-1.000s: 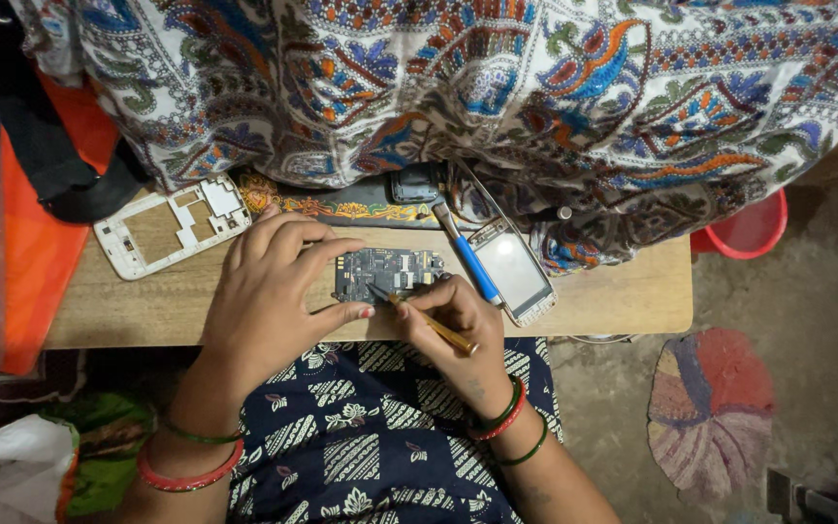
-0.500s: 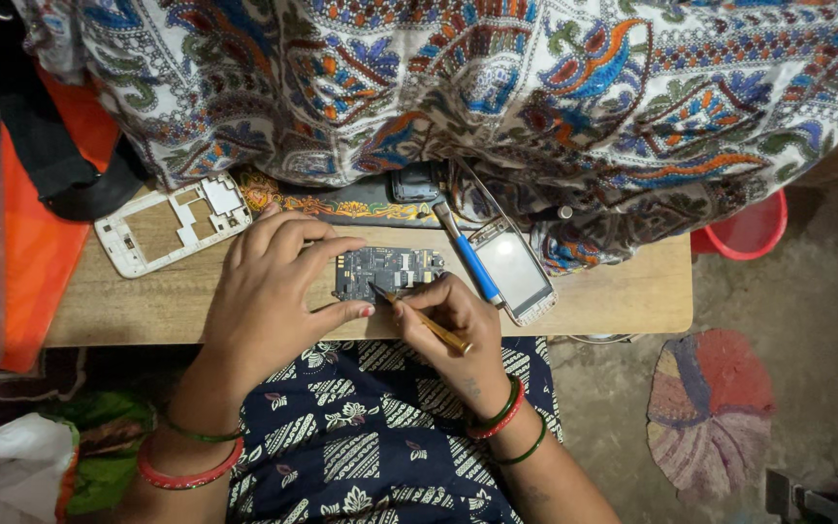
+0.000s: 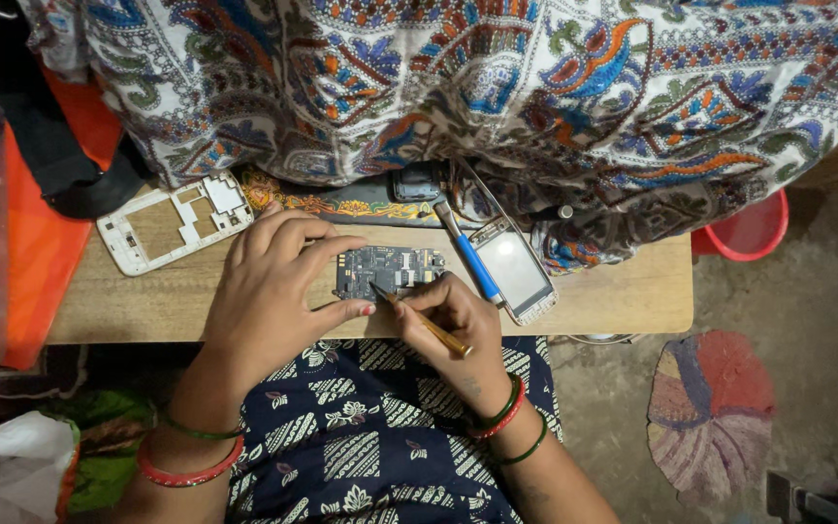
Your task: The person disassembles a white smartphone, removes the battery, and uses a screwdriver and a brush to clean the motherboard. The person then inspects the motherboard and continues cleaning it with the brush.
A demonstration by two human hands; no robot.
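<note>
Comparing with a second ago, I see little changed: left hand [image 3: 269,291] steadies the circuit board [image 3: 387,270], right hand [image 3: 458,325], at five o'clock, grips the brass tool [image 3: 426,324].

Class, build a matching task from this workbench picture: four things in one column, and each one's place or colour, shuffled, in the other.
Things:
1. circuit board
2. phone frame
3. bucket
4. screwdriver

Descriptions:
A. red, on the floor to the right of the table
B. blue handle, beside the screen
C. held by the left hand
D. white, on the table's left part

Pairs: 1-C, 2-D, 3-A, 4-B
</note>
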